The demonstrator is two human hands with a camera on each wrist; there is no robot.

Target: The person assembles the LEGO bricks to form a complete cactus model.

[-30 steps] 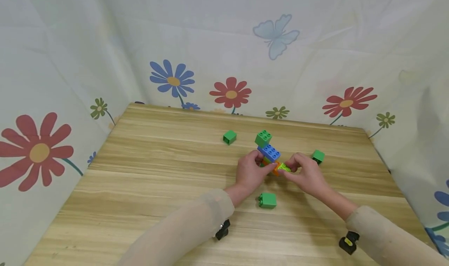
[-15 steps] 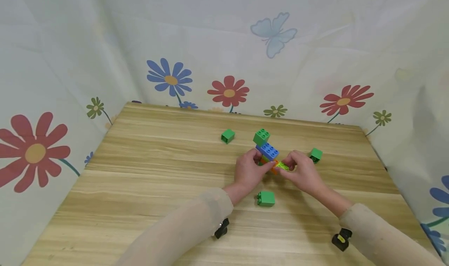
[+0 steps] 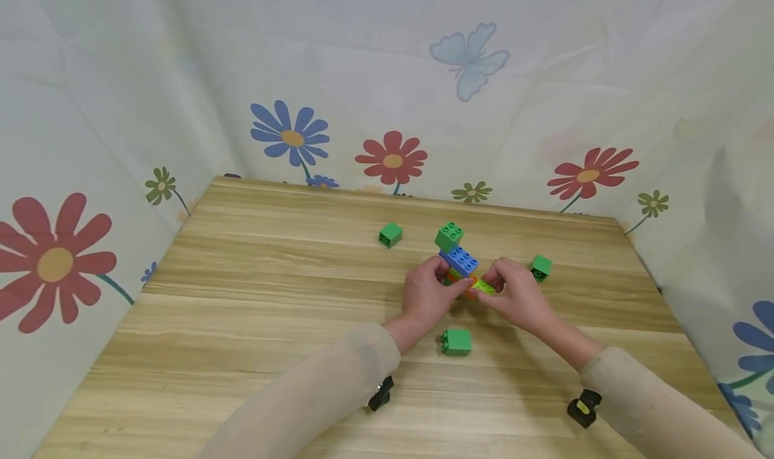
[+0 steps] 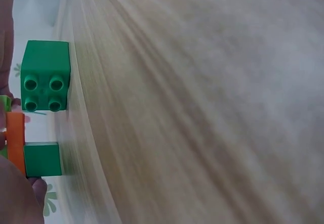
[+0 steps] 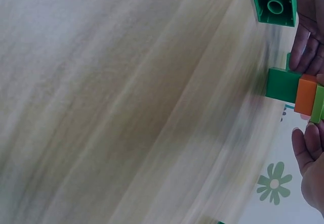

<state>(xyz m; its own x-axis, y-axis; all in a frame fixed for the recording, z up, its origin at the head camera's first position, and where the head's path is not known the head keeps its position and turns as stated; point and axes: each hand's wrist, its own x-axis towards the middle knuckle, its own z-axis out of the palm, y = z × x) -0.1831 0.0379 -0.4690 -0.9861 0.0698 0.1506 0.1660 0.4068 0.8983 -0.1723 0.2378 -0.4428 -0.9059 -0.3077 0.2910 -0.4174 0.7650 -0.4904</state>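
In the head view my left hand (image 3: 427,298) grips the side of a stack of toy building bricks, with its thumb near the orange brick (image 5: 306,95). A lime-green brick (image 3: 484,286) at the stack's right end is pinched between the thumb and fingers of my right hand (image 3: 514,296). A blue brick (image 3: 461,261) lies across the top, bearing a green brick (image 3: 449,236) at its far end. Under the orange brick, the left wrist view shows another green brick (image 4: 43,159) close to the table. My hands partly hide the stack's middle.
Loose green bricks lie on the wooden table (image 3: 272,264): one behind the stack to the left (image 3: 390,235), one beyond my right hand (image 3: 541,267), one in front (image 3: 457,342). A patterned cloth (image 3: 338,56) hangs around the table's back and sides.
The whole head view has shifted slightly. The lime-green brick sits a little further left over the orange one, which shows less; both hands keep their hold.
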